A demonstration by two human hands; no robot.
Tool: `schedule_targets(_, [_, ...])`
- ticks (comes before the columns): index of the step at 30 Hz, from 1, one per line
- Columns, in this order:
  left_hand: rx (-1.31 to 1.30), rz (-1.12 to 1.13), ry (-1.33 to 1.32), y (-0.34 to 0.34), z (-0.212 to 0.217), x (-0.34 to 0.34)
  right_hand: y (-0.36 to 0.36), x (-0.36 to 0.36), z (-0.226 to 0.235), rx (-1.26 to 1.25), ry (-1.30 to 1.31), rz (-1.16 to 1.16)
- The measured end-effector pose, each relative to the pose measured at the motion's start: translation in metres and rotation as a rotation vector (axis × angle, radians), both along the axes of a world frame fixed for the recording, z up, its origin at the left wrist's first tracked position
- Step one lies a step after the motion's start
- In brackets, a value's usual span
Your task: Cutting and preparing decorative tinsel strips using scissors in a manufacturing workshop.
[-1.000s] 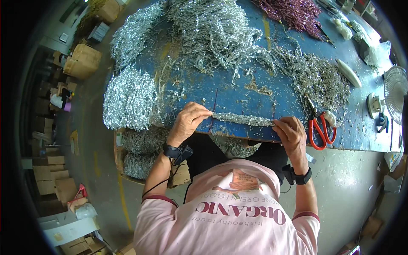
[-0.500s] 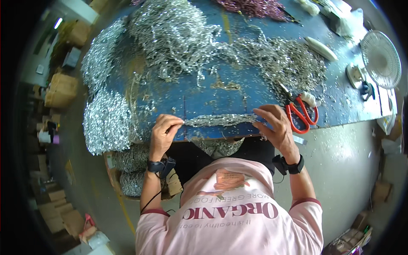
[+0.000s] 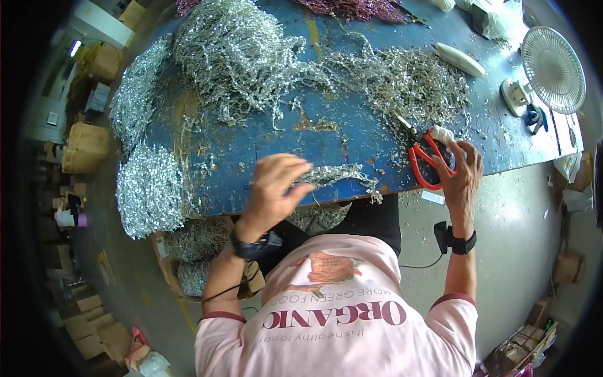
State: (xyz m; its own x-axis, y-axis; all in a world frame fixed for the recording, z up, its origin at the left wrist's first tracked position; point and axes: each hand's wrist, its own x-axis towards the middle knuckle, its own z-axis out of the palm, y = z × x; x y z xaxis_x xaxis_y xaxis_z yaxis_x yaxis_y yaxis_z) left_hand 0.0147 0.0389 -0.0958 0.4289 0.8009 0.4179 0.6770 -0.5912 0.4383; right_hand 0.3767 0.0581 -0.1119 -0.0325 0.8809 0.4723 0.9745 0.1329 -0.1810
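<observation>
A strand of silver tinsel garland (image 3: 336, 174) lies along the near edge of the blue table, its right end drooping over the edge. Over its left end is my left hand (image 3: 276, 191), slightly blurred, thumb and fingers apart. The hand hides that end of the strand. Farther right, a pair of scissors (image 3: 416, 164) with red handles lies with its blades pointing away from me. My right hand (image 3: 462, 182) is at its right handle, thumb and curled fingers on either side. A white wrapping (image 3: 441, 134) shows on that handle, beside my fingertips.
Large heaps of silver tinsel (image 3: 232, 56) cover the table's far left, with bundles (image 3: 149, 191) hanging over its left edge. Loose tinsel (image 3: 418, 85) spreads beyond the scissors. A white fan (image 3: 553, 69) stands far right. Below the table is a box of tinsel (image 3: 198, 245).
My right hand has left the strand's right end and moved right to the scissors. My left hand has moved right over the strand, which is no longer held stretched. The view has shifted slightly.
</observation>
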Motion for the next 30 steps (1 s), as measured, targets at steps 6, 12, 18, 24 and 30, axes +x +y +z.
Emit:
schedule_targets(6, [-0.081, 0.028, 0.08, 0.02, -0.03, 0.056, 0.005, 0.003, -0.002, -0.242, 0.277, 0.021])
schedule_targets(12, [-0.04, 0.004, 0.041, 0.023, -0.029, 0.06, 0.018, 0.008, 0.008, -0.312, 0.212, 0.206])
schedule_targets(18, [-0.588, 0.03, -0.41, 0.025, -0.005, 0.05, 0.017, 0.011, 0.014, -0.38, 0.256, 0.135])
schedule_targets(24, [-1.021, -0.098, -0.691, 0.033, 0.005, 0.034, -0.011, 0.024, 0.017, -0.703, 1.193, 0.338])
schedule_targets(30, [-1.316, -0.175, -0.85, 0.038, 0.008, 0.04, -0.08, -0.033, -0.003, -1.016, 1.253, 0.436])
